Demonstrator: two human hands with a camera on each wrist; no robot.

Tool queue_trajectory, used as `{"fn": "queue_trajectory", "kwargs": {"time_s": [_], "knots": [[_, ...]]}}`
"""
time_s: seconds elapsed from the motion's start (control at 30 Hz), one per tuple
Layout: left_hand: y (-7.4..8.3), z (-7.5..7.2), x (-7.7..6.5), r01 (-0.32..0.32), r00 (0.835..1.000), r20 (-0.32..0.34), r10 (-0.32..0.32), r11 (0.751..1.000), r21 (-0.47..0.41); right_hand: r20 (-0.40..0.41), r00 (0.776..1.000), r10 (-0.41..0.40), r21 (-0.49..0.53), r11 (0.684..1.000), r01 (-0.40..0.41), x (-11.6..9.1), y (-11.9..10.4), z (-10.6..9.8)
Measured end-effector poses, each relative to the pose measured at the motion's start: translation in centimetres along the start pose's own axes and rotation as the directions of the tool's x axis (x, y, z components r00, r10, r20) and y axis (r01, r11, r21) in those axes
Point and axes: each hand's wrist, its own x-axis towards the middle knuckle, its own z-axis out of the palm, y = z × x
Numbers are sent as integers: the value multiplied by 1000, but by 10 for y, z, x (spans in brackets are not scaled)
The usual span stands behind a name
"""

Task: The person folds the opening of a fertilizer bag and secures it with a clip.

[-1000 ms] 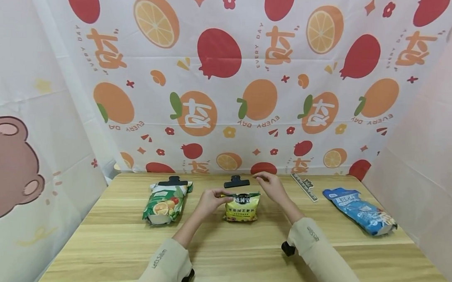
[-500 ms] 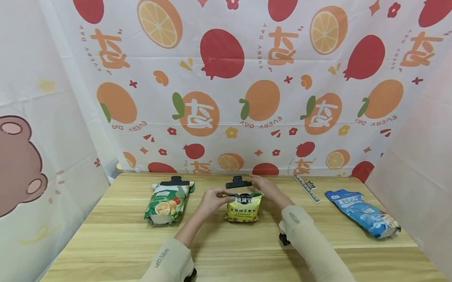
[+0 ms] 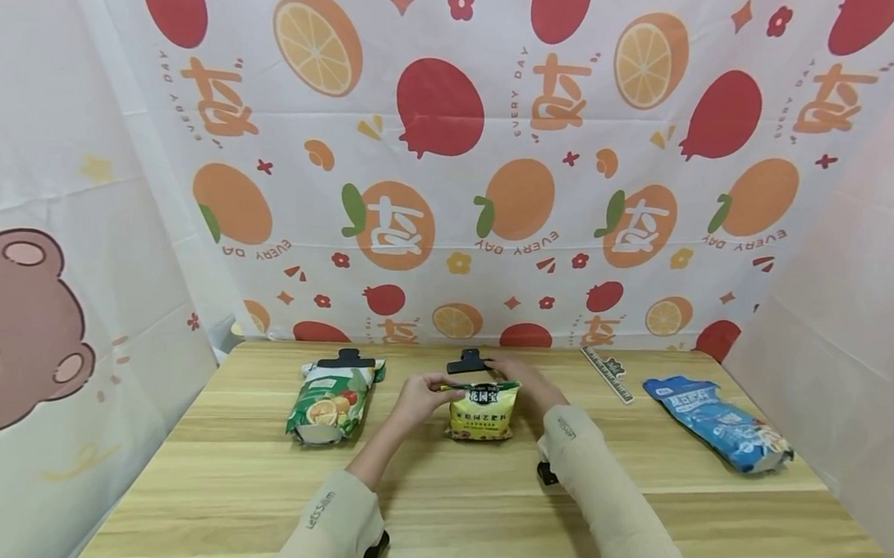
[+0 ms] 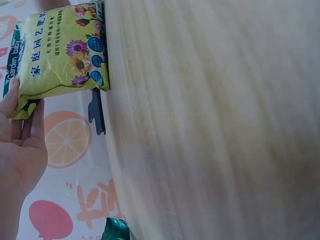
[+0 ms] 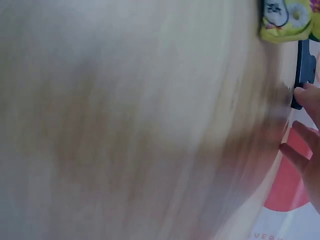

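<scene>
A small yellow bag of garden fertilizer [image 3: 481, 416] stands on the wooden table in front of me. My left hand [image 3: 417, 399] pinches its upper left corner; in the left wrist view, thumb and fingers of that hand [image 4: 20, 155] close on the green-edged top. Behind the bag lies a black bag clip [image 3: 466, 362]. My right hand [image 3: 521, 378] reaches past the bag and touches the clip's right end. In the right wrist view, one digit lies against the clip [image 5: 300, 75], and the other fingers [image 5: 295, 156] are spread apart from it.
To the left lies a green and white bag [image 3: 328, 402] with a black clip [image 3: 348, 358] across its top. On the right are a blue bag [image 3: 715, 424] and a ruler-like strip [image 3: 608, 373]. A fruit-print cloth [image 3: 450, 189] hangs behind the table [image 3: 439, 509].
My right hand has come down and moved left, from above the table beside the bag to the end of the black clip. The left hand keeps its hold on the fertilizer bag.
</scene>
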Motion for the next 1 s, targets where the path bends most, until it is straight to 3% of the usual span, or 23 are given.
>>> {"fn": "queue_trajectory", "kwargs": {"time_s": [0.3, 0.53, 0.63, 0.87, 1.0], "knots": [[-1, -1, 0, 5, 1000, -6, -5, 1000, -3, -59, 996, 65, 56, 996, -62, -16, 18, 3], [-2, -2, -1, -12, 1000, 9, 12, 1000, -26, -176, 972, 155, 77, 987, -144, -16, 34, 1], [-2, -2, -1, -17, 1000, 11, 17, 999, -30, -205, 967, 152, 23, 988, -151, -12, 33, 1], [-2, 0, -2, -6, 1000, 2, 6, 1000, -9, -152, 983, 107, -14, 994, -110, -9, 28, 9], [0, 1, -2, -8, 1000, 0, 8, 1000, -10, -169, 980, 104, -19, 994, -108, -9, 27, 11]]}}
